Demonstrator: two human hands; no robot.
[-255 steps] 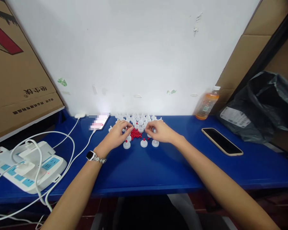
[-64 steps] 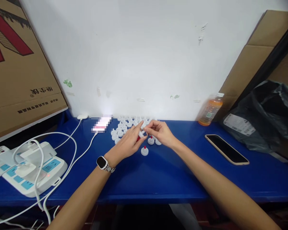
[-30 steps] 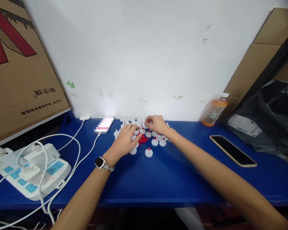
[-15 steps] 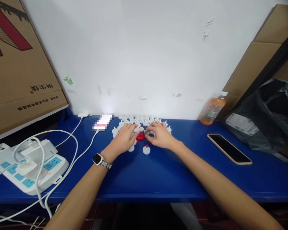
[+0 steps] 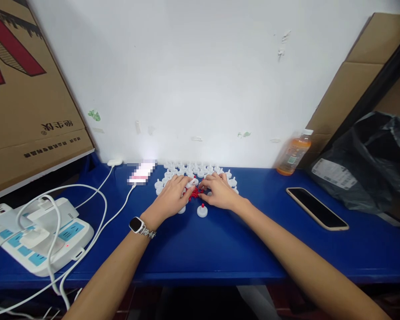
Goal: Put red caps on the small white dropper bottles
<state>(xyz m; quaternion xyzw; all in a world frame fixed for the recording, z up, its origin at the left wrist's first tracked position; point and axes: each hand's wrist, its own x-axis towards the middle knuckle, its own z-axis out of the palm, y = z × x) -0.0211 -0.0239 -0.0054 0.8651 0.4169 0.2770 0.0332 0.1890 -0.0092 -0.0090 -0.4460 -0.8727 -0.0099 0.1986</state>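
Observation:
Just left of a small pile of red tips (image 5: 194, 193), my left hand (image 5: 171, 194) is closed on a white nozzle cap (image 5: 192, 182), which is tilted between thumb and fingers. At the pile's right side is my right hand (image 5: 219, 191), its thumb and index finger curled together among the red tips; what they pinch is too small to make out. A white cap with a red tip (image 5: 202, 210) stands upright nearer to me. Behind both hands stand several white nozzle caps (image 5: 200, 170), partly hidden by the fingers.
On the blue table (image 5: 213, 249), a power strip (image 5: 42, 240) with looping white cables lies left and a lit phone (image 5: 142, 172) behind. To the right are a dark phone (image 5: 316, 208), an orange drink bottle (image 5: 294, 153) and a black plastic bag (image 5: 363, 164). A white wall (image 5: 200, 80) rises behind.
My right hand has come slightly lower and nearer the red pile, its fingertips now among the tips. My left hand keeps the white nozzle cap in nearly the same place. The view has shifted slightly.

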